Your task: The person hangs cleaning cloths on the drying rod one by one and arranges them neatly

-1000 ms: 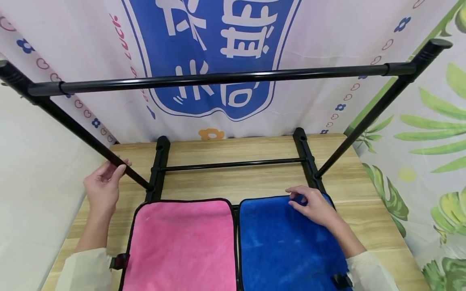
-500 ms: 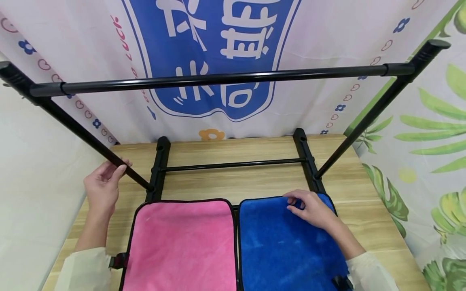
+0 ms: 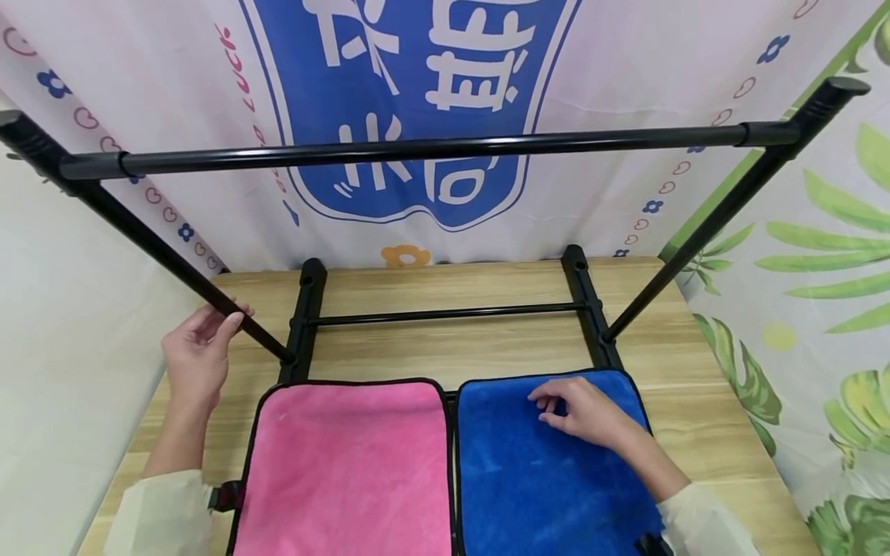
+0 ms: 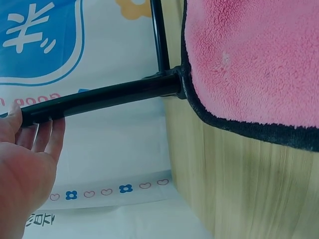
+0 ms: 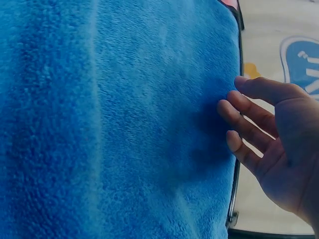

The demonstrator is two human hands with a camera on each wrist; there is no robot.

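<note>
My left hand (image 3: 198,359) grips the left upright pole of a black rack (image 3: 431,149), thumb on the near side and fingers behind it. In the left wrist view the same pole (image 4: 99,98) runs from my fingers to its base joint beside the pink towel. Over the upper part of a blue towel (image 3: 542,479) hovers my right hand (image 3: 580,409), fingers loosely bent and holding nothing. The right wrist view has those fingers near the towel's black-trimmed edge, with their shadow on the pile. A pink towel (image 3: 354,463) hangs to the left of the blue one.
The rack's two feet (image 3: 302,324) stand on a wood-grain table (image 3: 445,282), joined by a thin lower bar (image 3: 445,314). Printed cloth (image 3: 612,62) hangs behind the table, and a leaf-patterned cloth (image 3: 827,293) covers the right side. A black clip (image 3: 226,496) sits at the pink towel's left edge.
My right hand has moved left and slightly down over the blue towel, away from its upper right corner. The left hand keeps its hold on the pole.
</note>
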